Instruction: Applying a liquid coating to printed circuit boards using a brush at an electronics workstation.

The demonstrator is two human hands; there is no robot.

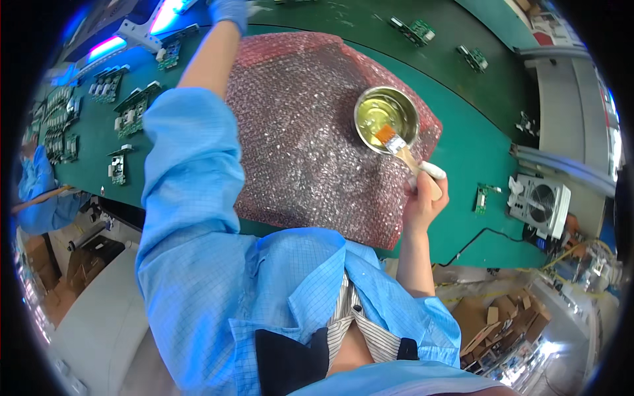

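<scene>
The right hand [426, 195] is closed around the wooden handle of a small brush [400, 150]. The brush lies on a slant, its long axis running from the hand up and to the left, with its orange bristle end pointing into a round metal bowl [387, 119] of yellowish liquid. The bowl sits on a pink sheet of bubble wrap [310, 138] on the green table [475, 145]. The left hand [230, 12], gloved in blue, reaches far up the table; I cannot tell whether it is open or closed.
</scene>
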